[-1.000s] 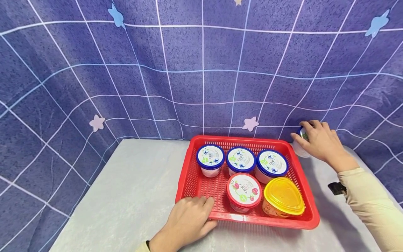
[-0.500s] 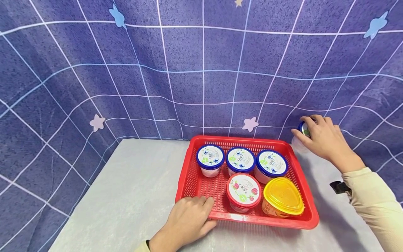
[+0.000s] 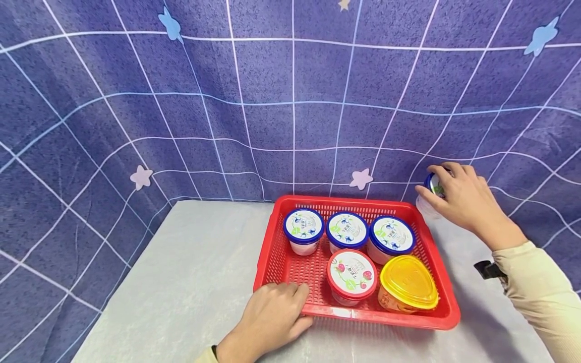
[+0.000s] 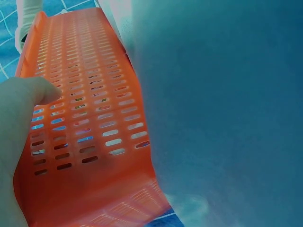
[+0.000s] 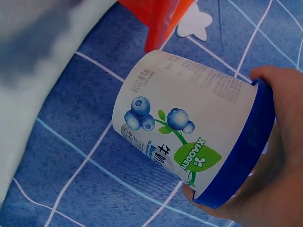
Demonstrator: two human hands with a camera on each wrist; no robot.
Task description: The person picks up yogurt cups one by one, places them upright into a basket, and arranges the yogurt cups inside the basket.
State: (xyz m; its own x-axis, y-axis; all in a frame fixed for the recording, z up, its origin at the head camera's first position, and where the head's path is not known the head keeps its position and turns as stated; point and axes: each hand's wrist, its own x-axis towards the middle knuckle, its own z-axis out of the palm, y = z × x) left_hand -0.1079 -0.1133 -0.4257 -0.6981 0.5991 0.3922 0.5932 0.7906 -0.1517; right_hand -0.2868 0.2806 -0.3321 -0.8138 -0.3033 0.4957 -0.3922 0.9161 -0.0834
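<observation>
My right hand (image 3: 467, 204) pinches a white cup with a blue lid (image 3: 425, 205) beyond the basket's back right corner. In the right wrist view, fingers and thumb hold this blueberry yogurt cup (image 5: 180, 127) round its lid edge. A red perforated basket (image 3: 345, 201) stands on the table. My left hand (image 3: 272, 317) grips its front rim near the left corner; the thumb lies against the outer wall in the left wrist view. Inside are three blue-lidded cups (image 3: 303, 226) in the back row, one red-lidded strawberry cup (image 3: 351, 275) and one yellow-lidded cup (image 3: 409, 282) in front.
A pale grey table (image 3: 190, 272) extends to the left of the basket. Behind it hangs a purple-blue curtain (image 3: 317, 121) with a grid and stars. In the right wrist view, part of the basket (image 5: 156, 23) shows near the cup's base.
My right hand has risen slightly with the blueberry yogurt cup, then shifted a little left toward the basket. The left hand and the basket's contents stay put.
</observation>
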